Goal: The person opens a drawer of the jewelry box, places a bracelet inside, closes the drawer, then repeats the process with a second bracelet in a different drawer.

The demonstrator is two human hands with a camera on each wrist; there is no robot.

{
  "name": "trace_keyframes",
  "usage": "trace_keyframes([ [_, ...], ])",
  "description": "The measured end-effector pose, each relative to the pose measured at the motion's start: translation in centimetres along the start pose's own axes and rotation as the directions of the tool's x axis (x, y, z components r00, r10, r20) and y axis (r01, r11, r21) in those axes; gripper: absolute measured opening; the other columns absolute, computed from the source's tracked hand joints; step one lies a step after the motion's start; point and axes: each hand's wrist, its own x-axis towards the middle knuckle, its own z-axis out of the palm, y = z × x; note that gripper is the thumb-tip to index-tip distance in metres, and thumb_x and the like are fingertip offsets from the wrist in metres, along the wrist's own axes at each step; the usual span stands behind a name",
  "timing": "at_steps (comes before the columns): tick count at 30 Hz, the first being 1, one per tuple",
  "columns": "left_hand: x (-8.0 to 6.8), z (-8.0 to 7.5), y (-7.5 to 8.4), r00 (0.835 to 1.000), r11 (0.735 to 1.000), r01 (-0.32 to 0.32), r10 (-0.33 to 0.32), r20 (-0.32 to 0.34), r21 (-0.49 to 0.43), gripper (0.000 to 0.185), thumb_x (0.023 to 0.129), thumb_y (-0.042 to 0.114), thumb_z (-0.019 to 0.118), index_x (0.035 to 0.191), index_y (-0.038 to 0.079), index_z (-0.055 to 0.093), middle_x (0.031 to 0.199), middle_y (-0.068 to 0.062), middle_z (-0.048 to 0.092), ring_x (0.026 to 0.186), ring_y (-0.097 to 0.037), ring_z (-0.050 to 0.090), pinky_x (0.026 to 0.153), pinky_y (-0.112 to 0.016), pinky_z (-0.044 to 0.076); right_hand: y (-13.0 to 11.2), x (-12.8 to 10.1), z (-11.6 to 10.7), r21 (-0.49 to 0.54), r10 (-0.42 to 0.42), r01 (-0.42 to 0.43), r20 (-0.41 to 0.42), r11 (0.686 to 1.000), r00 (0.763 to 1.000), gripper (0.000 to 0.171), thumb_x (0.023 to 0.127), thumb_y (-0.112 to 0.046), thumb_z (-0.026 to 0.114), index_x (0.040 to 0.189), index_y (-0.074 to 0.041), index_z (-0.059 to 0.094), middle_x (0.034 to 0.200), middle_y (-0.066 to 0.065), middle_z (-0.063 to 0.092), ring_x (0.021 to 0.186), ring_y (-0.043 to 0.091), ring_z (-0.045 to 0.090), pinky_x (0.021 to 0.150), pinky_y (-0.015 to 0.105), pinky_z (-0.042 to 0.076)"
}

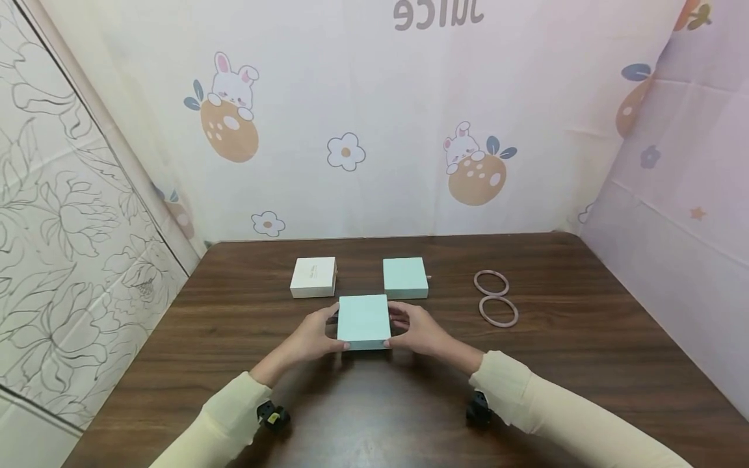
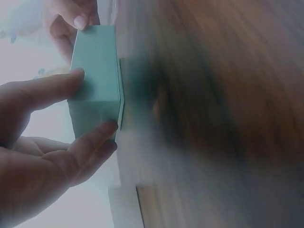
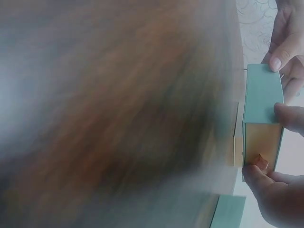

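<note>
Both hands hold a mint-green box [image 1: 364,320] between them, close over the middle of the table. On its left side, my left hand [image 1: 314,336] grips with the thumb at the near face and fingers behind. The right hand [image 1: 418,331] grips the opposite side the same way. In the right wrist view, that end of the box [image 3: 264,92] is tan with a small ribbon tab [image 3: 261,161] close to the fingertips. Behind the held box lies a second mint box [image 1: 405,278] with a small tab on its right side.
A white box [image 1: 313,277] with small print on its lid lies at the back left. Two pale pink rings [image 1: 491,281] lie at the right, one in front of the other. The dark wooden table [image 1: 374,416] ends at a patterned cloth [image 1: 386,195] behind.
</note>
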Motion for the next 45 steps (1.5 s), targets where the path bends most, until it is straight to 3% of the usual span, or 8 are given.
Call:
trace_keyframes([
  [13,0.6,3.3,1.4,0.996,0.995,-0.065,0.070,0.056,-0.076,0.087,0.084,-0.003,0.083,0.153,-0.020,0.033,0.154,-0.037,0.045,0.142,-0.046,0.048,0.111,-0.056,0.047,1.6,-3.2,-2.3,-0.018,0.043,-0.043,-0.019,0.999,0.999,0.078,0.084,0.005,0.083,0.149,0.018,0.042,0.149,0.038,0.050,0.138,0.050,0.054,0.109,0.047,0.051],
  [20,0.8,4.7,1.8,0.993,0.993,-0.058,0.068,0.094,-0.101,0.087,0.087,-0.003,0.080,0.155,-0.019,0.029,0.158,-0.038,0.038,0.145,-0.048,0.045,0.110,-0.055,0.047,2.5,-4.2,-2.7,-0.016,0.051,-0.051,-0.019,0.999,0.999,0.079,0.083,0.007,0.082,0.148,0.021,0.039,0.149,0.041,0.047,0.137,0.052,0.053,0.108,0.044,0.051],
  [28,1.0,5.1,2.0,0.993,0.993,-0.044,0.055,0.107,-0.111,0.087,0.087,-0.003,0.080,0.156,-0.018,0.027,0.159,-0.039,0.035,0.139,-0.047,0.053,0.105,-0.051,0.053,2.8,-4.8,-2.9,-0.001,0.064,-0.064,-0.023,0.998,0.998,0.080,0.083,0.008,0.081,0.149,0.021,0.038,0.150,0.042,0.045,0.138,0.052,0.052,0.107,0.044,0.052],
  [33,1.1,5.1,2.2,0.994,0.995,-0.033,0.042,0.100,-0.089,0.087,0.087,-0.001,0.081,0.155,-0.019,0.029,0.158,-0.039,0.036,0.145,-0.048,0.046,0.110,-0.054,0.048,2.9,-4.9,-3.0,0.016,0.071,-0.071,-0.019,0.997,0.997,0.081,0.084,0.008,0.080,0.150,0.021,0.036,0.152,0.042,0.043,0.139,0.052,0.050,0.108,0.044,0.052],
  [40,1.2,5.0,2.2,0.994,0.996,-0.040,0.048,0.100,-0.083,0.090,0.086,0.001,0.082,0.155,-0.019,0.029,0.158,-0.039,0.037,0.144,-0.047,0.047,0.111,-0.054,0.048,3.4,-4.8,-3.7,0.086,0.066,-0.071,0.056,0.994,0.996,0.080,0.083,0.015,0.069,0.153,0.021,0.030,0.156,0.043,0.035,0.144,0.055,0.043,0.109,0.042,0.050],
  [45,1.6,4.5,1.9,0.995,0.999,-0.013,0.018,0.103,-0.053,0.100,0.081,0.009,0.087,0.156,-0.020,0.026,0.157,-0.040,0.039,0.138,-0.046,0.054,0.111,-0.053,0.047,3.7,-4.7,-4.4,0.066,0.071,-0.073,0.033,0.995,0.997,0.062,0.092,0.010,0.063,0.146,0.023,0.039,0.145,0.041,0.050,0.134,0.051,0.055,0.102,0.036,0.056],
])
